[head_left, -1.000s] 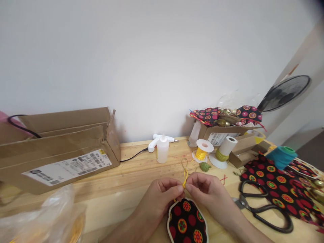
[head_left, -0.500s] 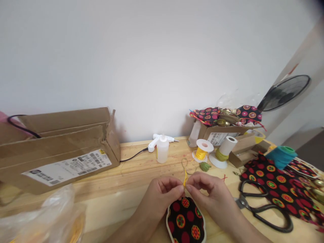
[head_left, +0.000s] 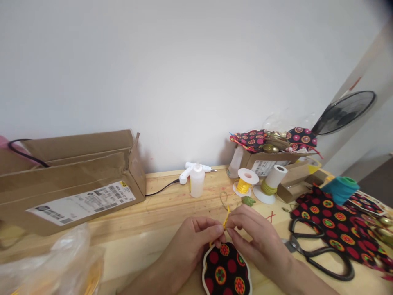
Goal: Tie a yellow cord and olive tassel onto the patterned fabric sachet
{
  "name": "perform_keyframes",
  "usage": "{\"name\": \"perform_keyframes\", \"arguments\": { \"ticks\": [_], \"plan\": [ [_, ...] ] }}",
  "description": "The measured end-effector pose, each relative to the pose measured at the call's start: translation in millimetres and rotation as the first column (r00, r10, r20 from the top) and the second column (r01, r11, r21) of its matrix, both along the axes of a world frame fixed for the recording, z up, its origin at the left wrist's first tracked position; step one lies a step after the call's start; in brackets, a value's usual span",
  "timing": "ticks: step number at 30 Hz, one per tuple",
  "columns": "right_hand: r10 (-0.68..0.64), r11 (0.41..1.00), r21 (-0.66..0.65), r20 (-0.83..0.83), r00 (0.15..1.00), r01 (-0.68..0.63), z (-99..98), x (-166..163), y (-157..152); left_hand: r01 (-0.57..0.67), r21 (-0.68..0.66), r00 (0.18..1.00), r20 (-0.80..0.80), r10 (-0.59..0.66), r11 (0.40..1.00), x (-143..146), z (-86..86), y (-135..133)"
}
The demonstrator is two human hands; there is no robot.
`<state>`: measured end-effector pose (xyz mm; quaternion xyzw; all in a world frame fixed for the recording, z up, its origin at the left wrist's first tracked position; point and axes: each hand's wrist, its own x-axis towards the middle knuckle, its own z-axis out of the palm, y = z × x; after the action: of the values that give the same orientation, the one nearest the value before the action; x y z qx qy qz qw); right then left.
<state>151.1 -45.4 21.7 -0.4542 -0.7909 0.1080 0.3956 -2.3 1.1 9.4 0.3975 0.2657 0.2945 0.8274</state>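
A yellow cord (head_left: pixel 227 212) is pinched between the fingertips of both hands, its free end sticking up. My left hand (head_left: pixel 202 235) is closed on it from the left. From the right, my right hand (head_left: pixel 256 233) grips the same cord with thumb and forefinger. Just below the fingers lies a flat patterned fabric piece (head_left: pixel 227 268), black with red and orange flower-like rounds and a pale rim. Its top edge is partly hidden by my left fingers. Whether the cord is fastened to it, I cannot tell.
Black-handled scissors (head_left: pixel 325 250) lie right, beside patterned cloth (head_left: pixel 334 225). Behind stand a yellow cord spool (head_left: pixel 244 187), an olive cord spool (head_left: pixel 269 189), a bottle (head_left: pixel 197 183) and a white corded tool (head_left: pixel 186 175). Cardboard boxes (head_left: pixel 101 172) and plastic bags (head_left: pixel 58 258) sit left.
My right hand has shifted up slightly, its fingers curling more over the cord. The cord's free end leans further right. The fabric piece has moved a little down and right.
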Motion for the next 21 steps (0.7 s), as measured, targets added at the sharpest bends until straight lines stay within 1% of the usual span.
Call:
{"name": "perform_keyframes", "arguments": {
  "ticks": [2,4,7,9,11,13,15,17,19,21],
  "plan": [
    [0.017,1.0,0.023,0.042,0.999,-0.018,0.5,0.5,0.3,0.019,-0.005,1.0,0.007,-0.019,1.0,0.0,0.8,0.1],
    [0.002,1.0,0.031,0.047,0.999,-0.003,0.3,-0.1,1.1,0.025,0.004,1.0,-0.008,-0.025,1.0,-0.2,0.7,-0.1],
    [-0.042,0.999,0.01,0.004,0.999,0.042,-0.9,-1.8,2.0,0.011,0.035,0.998,-0.064,-0.009,0.999,-1.0,-0.6,-0.8],
    [-0.068,0.997,-0.029,-0.036,0.997,0.067,-1.5,-2.6,2.2,-0.003,0.064,0.995,-0.098,0.009,0.998,-1.5,-1.7,-1.2],
    [-0.091,0.991,-0.101,-0.085,0.992,0.082,-1.2,-3.2,2.3,-0.015,0.083,0.993,-0.117,0.024,0.996,-1.6,-2.6,-1.4],
    [-0.131,0.971,-0.22,-0.151,0.98,0.096,-0.4,-3.9,2.8,-0.024,0.096,0.991,-0.131,0.037,0.995,-1.5,-3.6,-1.2],
    [-0.174,0.927,-0.368,-0.239,0.955,0.077,0.1,-5.0,3.9,-0.033,0.095,0.989,-0.141,0.047,0.995,-1.3,-4.6,-0.9],
    [-0.206,0.869,-0.495,-0.337,0.918,0.013,-0.4,-6.0,5.3,-0.04,0.099,0.986,-0.155,0.055,0.994,-1.3,-5.5,-0.5],
    [-0.224,0.826,-0.562,-0.403,0.887,-0.047,-1.3,-6.6,6.4,-0.038,0.103,0.982,-0.18,0.056,0.994,-1.6,-6.0,0.1],
    [-0.226,0.813,-0.578,-0.416,0.881,-0.065,-1.8,-6.4,6.8,-0.023,0.121,0.979,-0.199,0.047,0.992,-2.3,-5.9,0.7]
  ]
}}
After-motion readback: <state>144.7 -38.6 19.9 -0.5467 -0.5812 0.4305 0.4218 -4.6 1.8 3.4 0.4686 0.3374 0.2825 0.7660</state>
